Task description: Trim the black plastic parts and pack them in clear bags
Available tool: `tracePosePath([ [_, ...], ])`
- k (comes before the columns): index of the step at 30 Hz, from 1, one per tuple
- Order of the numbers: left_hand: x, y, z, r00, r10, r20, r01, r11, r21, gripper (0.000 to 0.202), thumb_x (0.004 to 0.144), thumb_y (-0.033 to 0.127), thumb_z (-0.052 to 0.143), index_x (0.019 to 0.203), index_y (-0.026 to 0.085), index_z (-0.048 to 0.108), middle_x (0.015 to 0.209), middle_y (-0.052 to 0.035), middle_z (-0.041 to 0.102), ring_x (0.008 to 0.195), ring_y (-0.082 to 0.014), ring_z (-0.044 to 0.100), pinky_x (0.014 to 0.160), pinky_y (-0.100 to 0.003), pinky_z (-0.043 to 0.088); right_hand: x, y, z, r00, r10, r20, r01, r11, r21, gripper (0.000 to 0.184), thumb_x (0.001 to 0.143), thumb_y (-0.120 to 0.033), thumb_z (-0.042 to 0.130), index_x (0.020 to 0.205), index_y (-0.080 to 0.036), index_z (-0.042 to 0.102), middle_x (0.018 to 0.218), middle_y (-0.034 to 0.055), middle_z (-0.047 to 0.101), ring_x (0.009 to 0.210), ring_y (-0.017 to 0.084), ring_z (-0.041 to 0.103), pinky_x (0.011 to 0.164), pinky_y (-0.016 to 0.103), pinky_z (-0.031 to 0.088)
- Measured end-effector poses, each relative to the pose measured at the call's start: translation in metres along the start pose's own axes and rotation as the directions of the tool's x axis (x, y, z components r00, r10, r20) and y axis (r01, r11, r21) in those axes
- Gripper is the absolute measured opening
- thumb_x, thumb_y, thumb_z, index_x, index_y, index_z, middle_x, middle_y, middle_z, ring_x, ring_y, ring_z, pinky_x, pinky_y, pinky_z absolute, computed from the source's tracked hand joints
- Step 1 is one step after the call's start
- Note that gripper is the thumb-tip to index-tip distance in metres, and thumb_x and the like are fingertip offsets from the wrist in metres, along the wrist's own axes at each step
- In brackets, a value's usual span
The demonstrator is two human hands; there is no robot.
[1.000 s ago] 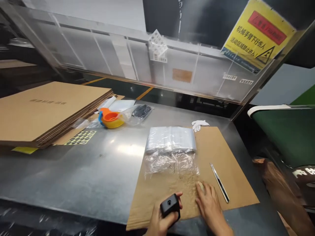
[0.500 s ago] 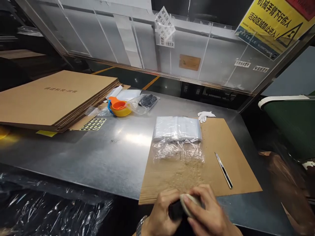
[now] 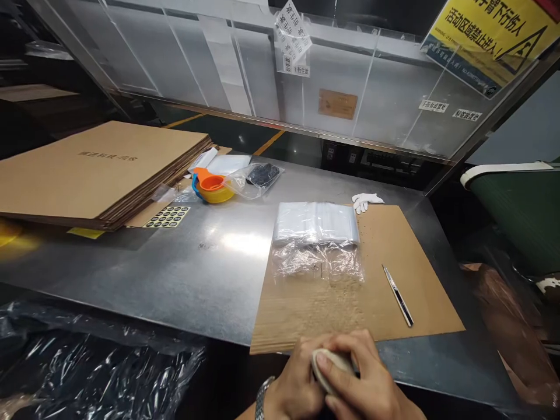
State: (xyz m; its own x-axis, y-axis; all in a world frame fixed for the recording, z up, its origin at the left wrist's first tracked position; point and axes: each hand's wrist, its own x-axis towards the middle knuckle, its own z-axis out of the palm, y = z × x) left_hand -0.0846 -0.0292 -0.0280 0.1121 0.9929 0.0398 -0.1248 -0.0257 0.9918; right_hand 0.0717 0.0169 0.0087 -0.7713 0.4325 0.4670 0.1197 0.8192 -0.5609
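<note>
Both my hands meet at the table's front edge, low in the head view. My right hand [image 3: 370, 376] is closed around a pale, off-white rounded piece [image 3: 321, 379], the thumb lying across its face. Pressed against it from the left is my left hand [image 3: 295, 379], also closed. A dark item is mostly hidden between the hands, and I cannot tell its kind. Just beyond them lies a brown cardboard sheet [image 3: 301, 326] with a scuffed patch. On it are a stack of clear plastic bags [image 3: 315, 224] and a slim craft knife [image 3: 398, 296].
Flattened cartons [image 3: 105, 175] are stacked at the left, beside a sheet of round black stickers [image 3: 167, 216]. Orange and yellow cups [image 3: 214, 189] stand near a bag with a dark item [image 3: 261, 175]. A white glove [image 3: 366, 202] lies behind the cardboard. A clear panel [image 3: 262, 87] closes the back.
The hands have drawn closer together over the pale piece. The black item that showed in my left hand is now mostly covered. The view has shifted slightly.
</note>
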Motion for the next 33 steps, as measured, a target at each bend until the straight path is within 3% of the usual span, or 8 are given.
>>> tracePosePath([
  [6, 0.008, -0.007, 0.004, 0.961, -0.216, -0.172, 0.067, 0.788, -0.611, 0.075, 0.051, 0.003, 0.047, 0.122, 0.024, 0.055, 0.133, -0.0001, 0.051, 0.128, -0.03, 0.035, 0.105, -0.042, 0.026, -0.007, 0.01, 0.023, 0.906, 0.399, -0.144, -0.327, 0.873, 0.363, 0.043, 0.091, -0.028, 0.045, 0.134, -0.028, 0.042, 0.116, 0.0086, 0.05, 0.106, 0.021, 0.051, 0.088, 0.035, 0.045],
  [13, 0.017, -0.013, -0.007, 0.874, -0.484, -0.027, 0.149, 0.323, -0.935, 0.049, 0.069, 0.009, 0.049, 0.117, 0.021, 0.054, 0.096, -0.0088, 0.068, 0.111, -0.0268, 0.055, 0.095, -0.052, 0.037, -0.058, 0.025, 0.042, 0.874, 0.484, 0.033, -0.446, 0.777, 0.445, 0.041, 0.089, -0.031, 0.049, 0.13, -0.03, 0.048, 0.109, 0.0077, 0.058, 0.102, 0.022, 0.057, 0.088, 0.034, 0.047],
  [16, 0.019, -0.011, -0.011, 0.852, -0.522, -0.032, 0.167, 0.329, -0.929, 0.036, 0.085, 0.028, 0.049, 0.121, 0.024, 0.047, 0.081, -0.0045, 0.066, 0.092, -0.0254, 0.063, 0.081, -0.054, 0.047, -0.073, 0.029, 0.028, 0.865, 0.495, 0.079, -0.484, 0.784, 0.388, 0.039, 0.088, -0.03, 0.05, 0.127, -0.03, 0.051, 0.107, 0.0073, 0.06, 0.098, 0.021, 0.059, 0.085, 0.034, 0.048],
  [19, 0.019, -0.015, -0.007, 0.862, -0.506, 0.021, 0.239, 0.37, -0.898, 0.044, 0.085, 0.051, 0.044, 0.119, 0.024, 0.05, 0.08, -0.0043, 0.065, 0.069, -0.0201, 0.064, 0.062, -0.042, 0.055, -0.065, 0.028, 0.011, 0.863, 0.502, -0.066, -0.477, 0.849, 0.227, 0.042, 0.087, -0.022, 0.05, 0.129, -0.029, 0.048, 0.118, 0.008, 0.054, 0.107, 0.022, 0.054, 0.088, 0.033, 0.047],
  [23, 0.015, -0.026, 0.006, 0.795, -0.55, 0.255, 0.512, 0.383, -0.769, 0.076, 0.075, 0.074, 0.026, 0.085, 0.01, 0.065, 0.055, -0.0077, 0.062, 0.039, -0.0163, 0.057, 0.034, -0.024, 0.043, -0.025, 0.018, 0.0, 0.961, 0.267, -0.067, -0.267, 0.964, 0.008, 0.052, 0.085, -0.008, 0.046, 0.135, -0.023, 0.04, 0.122, 0.0115, 0.047, 0.112, 0.023, 0.044, 0.091, 0.037, 0.044],
  [26, 0.012, -0.027, 0.013, 0.743, -0.589, 0.318, 0.601, 0.379, -0.704, 0.079, 0.072, 0.078, 0.022, 0.052, 0.011, 0.057, 0.039, -0.0078, 0.054, 0.032, -0.0151, 0.054, 0.032, -0.021, 0.036, 0.001, 0.011, 0.001, 0.992, 0.092, 0.082, -0.09, 0.995, -0.038, 0.056, 0.082, -0.002, 0.043, 0.136, -0.016, 0.037, 0.121, 0.0141, 0.046, 0.109, 0.023, 0.042, 0.089, 0.038, 0.044],
  [31, 0.007, -0.025, 0.014, 0.685, -0.604, 0.406, 0.68, 0.331, -0.654, 0.087, 0.073, 0.078, 0.012, 0.057, 0.009, 0.062, 0.04, -0.0078, 0.054, 0.031, -0.0135, 0.051, 0.032, -0.021, 0.035, -0.001, 0.016, 0.001, 0.991, 0.082, 0.109, -0.074, 0.994, -0.079, 0.057, 0.083, -0.002, 0.042, 0.138, -0.016, 0.034, 0.119, 0.0147, 0.045, 0.106, 0.023, 0.043, 0.086, 0.039, 0.045],
  [33, 0.007, -0.026, 0.014, 0.717, -0.6, 0.355, 0.649, 0.389, -0.654, 0.087, 0.077, 0.074, 0.012, 0.069, 0.007, 0.067, 0.043, -0.0068, 0.055, 0.031, -0.013, 0.048, 0.032, -0.023, 0.036, -0.007, 0.02, -0.001, 0.992, 0.123, 0.033, -0.119, 0.986, -0.113, 0.057, 0.084, -0.001, 0.04, 0.138, -0.017, 0.034, 0.119, 0.0147, 0.044, 0.108, 0.024, 0.043, 0.087, 0.041, 0.044],
])
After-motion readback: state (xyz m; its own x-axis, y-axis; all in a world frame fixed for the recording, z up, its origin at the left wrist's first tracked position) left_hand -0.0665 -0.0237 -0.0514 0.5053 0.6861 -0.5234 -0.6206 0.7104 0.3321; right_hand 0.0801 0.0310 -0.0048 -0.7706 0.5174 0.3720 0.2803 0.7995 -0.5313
